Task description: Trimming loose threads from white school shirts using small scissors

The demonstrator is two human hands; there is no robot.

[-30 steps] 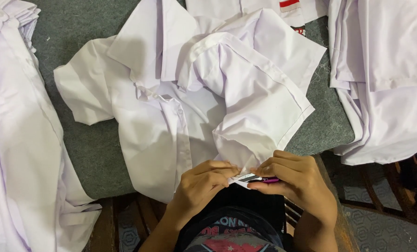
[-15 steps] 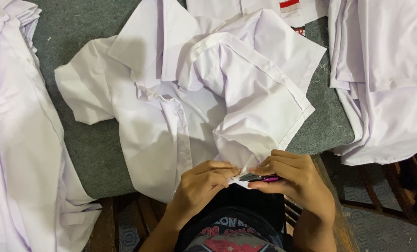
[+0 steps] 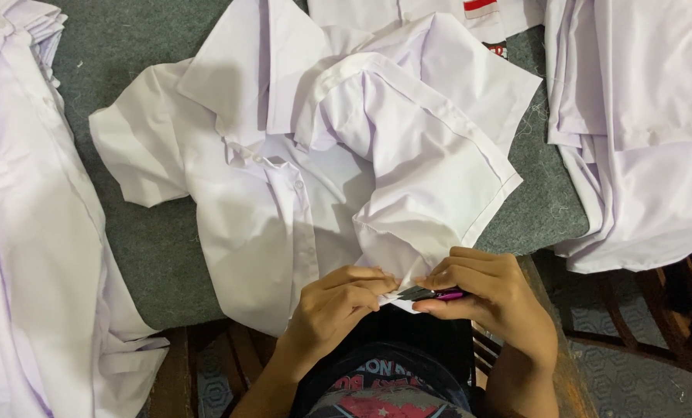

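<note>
My left hand point(image 3: 338, 298) pinches the hem of the white shirt point(image 3: 299, 178), fingers closed on the cloth. My right hand point(image 3: 489, 290) grips small pink-handled snips point(image 3: 432, 293), blades touching that hem. Shirt spreads across the grey counter point(image 3: 140, 248), just above both hands.

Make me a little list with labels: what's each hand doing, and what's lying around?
Left hand: the left hand pinches the bottom edge of the white shirt.
Right hand: the right hand holds a small cutting tool with a pink handle against that edge.
Surface: grey cloth-covered table.
Left side: pile of white clothes.
Right side: another white pile.
Below: dark patterned shirt of the person.
</note>
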